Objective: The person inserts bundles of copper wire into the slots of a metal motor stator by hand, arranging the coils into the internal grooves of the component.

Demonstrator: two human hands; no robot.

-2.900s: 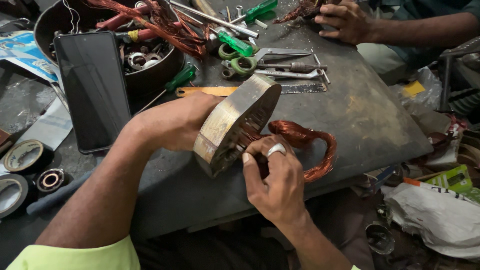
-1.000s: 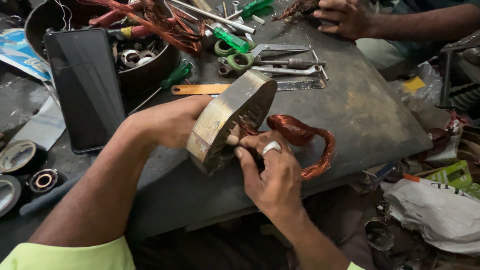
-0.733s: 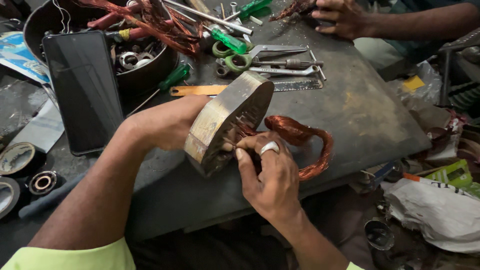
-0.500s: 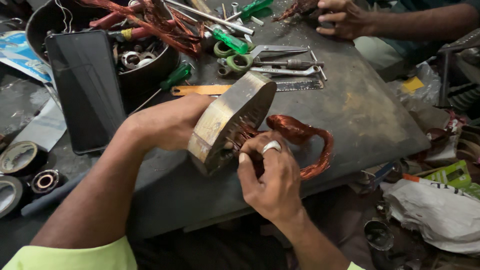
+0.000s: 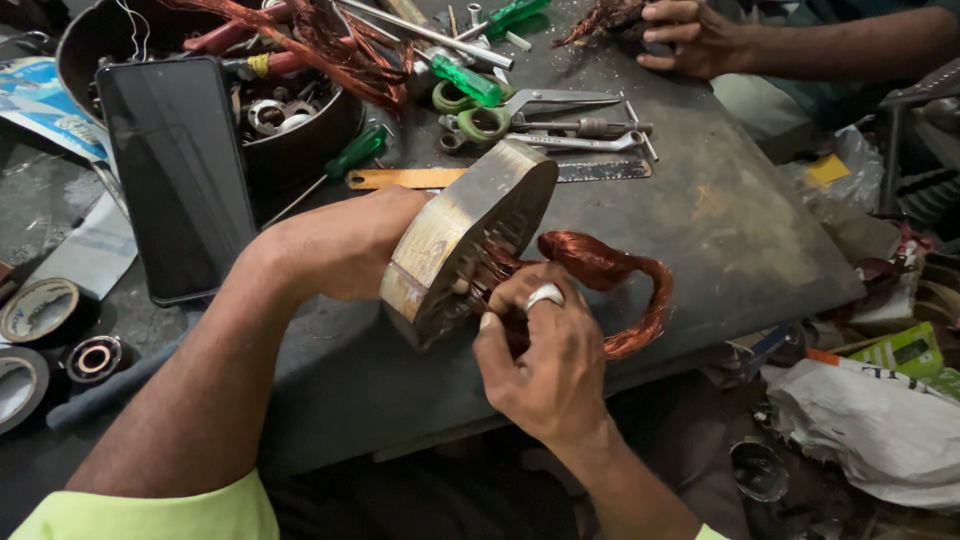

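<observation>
Closest in, the right hand (image 5: 548, 355) is curled over the face of the stator core (image 5: 468, 240), ringed finger up top, fingertips pinching into the copper winding (image 5: 610, 285) right where it leaves the slots. The left hand (image 5: 340, 245) is clamped round the back of the core from the left, propping it on edge and tilted, so its long axis runs from low near-left up toward the far right. The toothed face looks to the right, and both hands are touching the core, the left as the anchor, the right on the wire. The copper loop arcs out to the right and curls back down near the near edge of the metal table (image 5: 720, 215); the tabletop to the right of the loop is bare as far as the corner. Left of the forearm a dark phone (image 5: 180, 180) leans against a bowl of parts (image 5: 290, 120). Beyond the core lie an orange ruler (image 5: 400, 178), scissors with green handles (image 5: 475, 110) and green-handled screwdrivers. At the far edge another person's hand (image 5: 690, 35) rests on more wire.
</observation>
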